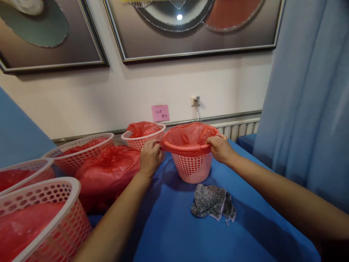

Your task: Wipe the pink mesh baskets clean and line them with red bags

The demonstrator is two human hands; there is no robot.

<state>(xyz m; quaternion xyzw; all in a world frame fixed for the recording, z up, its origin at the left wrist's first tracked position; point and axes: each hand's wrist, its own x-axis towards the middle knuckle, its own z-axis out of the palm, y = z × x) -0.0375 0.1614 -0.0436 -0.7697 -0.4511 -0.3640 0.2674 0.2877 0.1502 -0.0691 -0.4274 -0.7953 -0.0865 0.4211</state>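
A white plastic basket with a perforated side stands upright on the blue-covered table. It is lined with a red plastic bag, whose edge is folded over the rim all round. At the left of the rim, my left hand has its fingers closed on the bag's edge. Opposite it, my right hand pinches the bag and rim between thumb and fingers. In front of the basket lies a crumpled grey speckled cloth, touched by neither hand.
Several white baskets with red bags inside crowd the left side, around a full red bag. The blue table cover spreads below. Behind are a wall with a pink note, a socket and a radiator. A blue curtain hangs right.
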